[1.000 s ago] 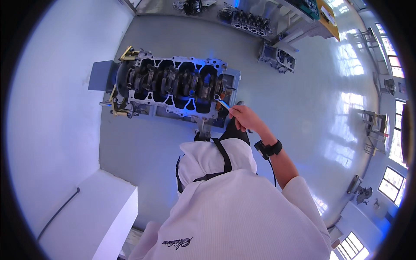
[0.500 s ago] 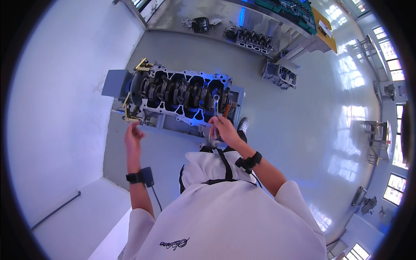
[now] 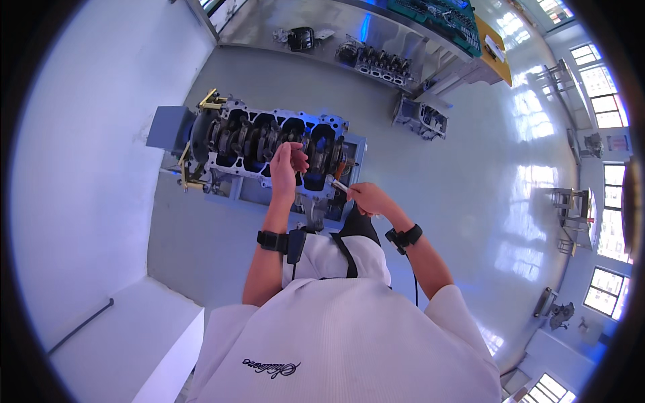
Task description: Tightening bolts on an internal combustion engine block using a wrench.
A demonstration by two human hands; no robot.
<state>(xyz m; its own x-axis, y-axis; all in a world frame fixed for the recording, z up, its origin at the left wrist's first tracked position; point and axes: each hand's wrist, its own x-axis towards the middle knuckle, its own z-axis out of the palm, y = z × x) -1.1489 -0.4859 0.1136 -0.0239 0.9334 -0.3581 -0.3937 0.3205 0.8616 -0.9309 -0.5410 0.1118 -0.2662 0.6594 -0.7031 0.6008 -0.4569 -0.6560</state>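
**Kid:** What is the big metal thing?

**Helper:** That is an engine block [image 3: 269, 144]. It sits on a blue-grey stand [image 3: 168, 127] on the shiny floor [image 3: 416, 201], at about eleven o'clock from the middle of the view. Its open side faces up, so you can see dark holes and round metal parts in a row.

**Kid:** Where is the left hand?

**Helper:** The left hand [image 3: 287, 166] is up over the middle of the block. Its fingers are curled in close together, with the tips bunched. They may pinch something small, but I cannot tell what.

**Kid:** And the other one?

**Helper:** The right hand [image 3: 368, 199] is at the block's near right corner, at about four o'clock from the left hand. Its fingers are wrapped tight around a thin silver tool [image 3: 339, 185]. The tool's tip points at the block's edge.

**Kid:** What else is there?

**Helper:** Each wrist has a black band. At about twelve o'clock a long workbench [image 3: 322, 20] holds another engine part [image 3: 379, 62]. A smaller one [image 3: 420, 117] sits on the floor at one o'clock.
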